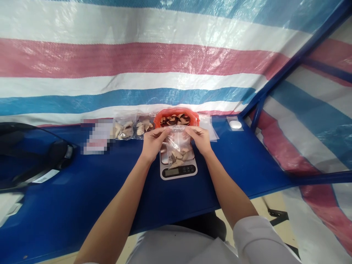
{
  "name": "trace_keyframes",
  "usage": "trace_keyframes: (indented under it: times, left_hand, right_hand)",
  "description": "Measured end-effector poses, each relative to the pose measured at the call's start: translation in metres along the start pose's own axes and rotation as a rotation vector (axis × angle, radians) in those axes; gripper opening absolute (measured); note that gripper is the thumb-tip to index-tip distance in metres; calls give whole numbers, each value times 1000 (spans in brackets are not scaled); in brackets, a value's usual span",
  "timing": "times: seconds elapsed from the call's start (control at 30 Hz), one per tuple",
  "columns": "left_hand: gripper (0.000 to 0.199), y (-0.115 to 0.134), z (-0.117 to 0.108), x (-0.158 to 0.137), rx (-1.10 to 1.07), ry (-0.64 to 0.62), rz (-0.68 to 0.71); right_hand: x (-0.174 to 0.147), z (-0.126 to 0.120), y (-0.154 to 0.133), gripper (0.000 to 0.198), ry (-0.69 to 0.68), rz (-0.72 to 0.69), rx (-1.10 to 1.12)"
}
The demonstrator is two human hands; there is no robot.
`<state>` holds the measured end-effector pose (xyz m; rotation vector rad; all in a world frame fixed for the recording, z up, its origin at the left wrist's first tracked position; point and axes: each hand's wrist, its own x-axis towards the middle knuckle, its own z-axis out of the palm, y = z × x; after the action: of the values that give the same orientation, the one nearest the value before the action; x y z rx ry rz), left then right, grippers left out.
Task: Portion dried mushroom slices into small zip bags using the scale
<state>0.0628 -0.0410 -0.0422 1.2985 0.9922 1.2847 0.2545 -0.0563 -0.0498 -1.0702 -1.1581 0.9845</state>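
Between my hands hangs a clear zip bag (178, 146) with several pale, dried-looking pieces at its bottom. My left hand (154, 142) pinches the bag's top edge at the left corner. At the right corner, my right hand (200, 138) pinches the same edge. The bag hangs over a white digital kitchen scale (178, 174) and hides part of its metal plate; I cannot tell whether it touches the plate. Behind the bag stands a red plastic bag (158, 116), open at the top, full of dark and pale curled dried pieces.
Two filled clear bags (125, 128) lie left of the red bag. Clear empty bags (211, 130) lie to its right. A white oval object (235, 124) sits farther right. Black straps (59, 156) cover the left of the blue table (110, 194). A striped sheet (137, 60) rises behind.
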Motion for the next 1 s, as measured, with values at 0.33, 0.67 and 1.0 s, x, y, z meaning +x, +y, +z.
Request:
trace_keyframes:
  times: [0.33, 0.67, 1.0]
  left_hand:
    - [32, 8, -16, 2, -112, 205, -9]
    - [31, 40, -94, 16, 746, 199, 505]
    - [34, 14, -157, 33, 1228, 19, 695]
  right_hand:
    - [-4, 17, -4, 59, -197, 4, -18]
    - [39, 74, 1, 43, -212, -94, -111]
    - [69, 127, 6, 22, -120, -160, -327]
